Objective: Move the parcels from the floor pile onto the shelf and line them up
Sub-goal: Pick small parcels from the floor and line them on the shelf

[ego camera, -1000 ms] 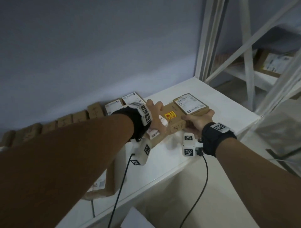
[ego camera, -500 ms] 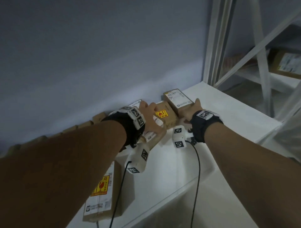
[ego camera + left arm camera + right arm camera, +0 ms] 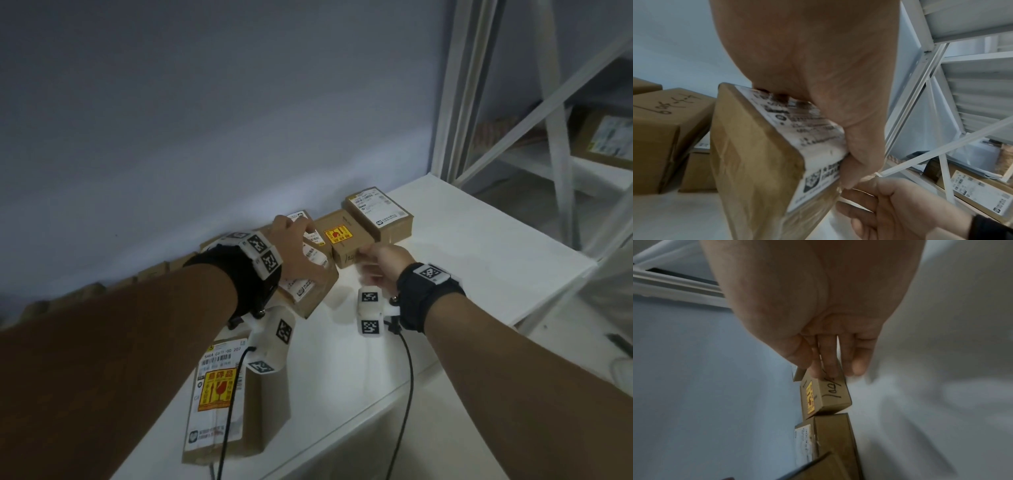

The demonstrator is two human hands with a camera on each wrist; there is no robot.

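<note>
Brown cardboard parcels stand on a white shelf (image 3: 479, 267) against the wall. My left hand (image 3: 298, 246) grips a tilted parcel with a white label (image 3: 308, 287); in the left wrist view the thumb runs down the side of this labelled parcel (image 3: 756, 154). To its right sits a small box with a yellow sticker (image 3: 342, 240). My right hand (image 3: 373, 260) touches its front face with straight fingers (image 3: 830, 366), on the handwritten side of the yellow-sticker box (image 3: 826, 395). A flat box with a white label (image 3: 380, 216) sits at the row's right end.
A long parcel with a yellow fragile sticker (image 3: 222, 394) lies flat near the shelf's front edge, below my left wrist. More brown boxes (image 3: 154, 274) line the wall to the left. White uprights (image 3: 452, 89) and a neighbouring rack holding a parcel (image 3: 606, 137) stand at right.
The yellow-sticker box and the flat labelled box have gone back toward the wall. My right hand left the flat box and now touches the yellow-sticker box's front. My left hand stays on the labelled parcel.
</note>
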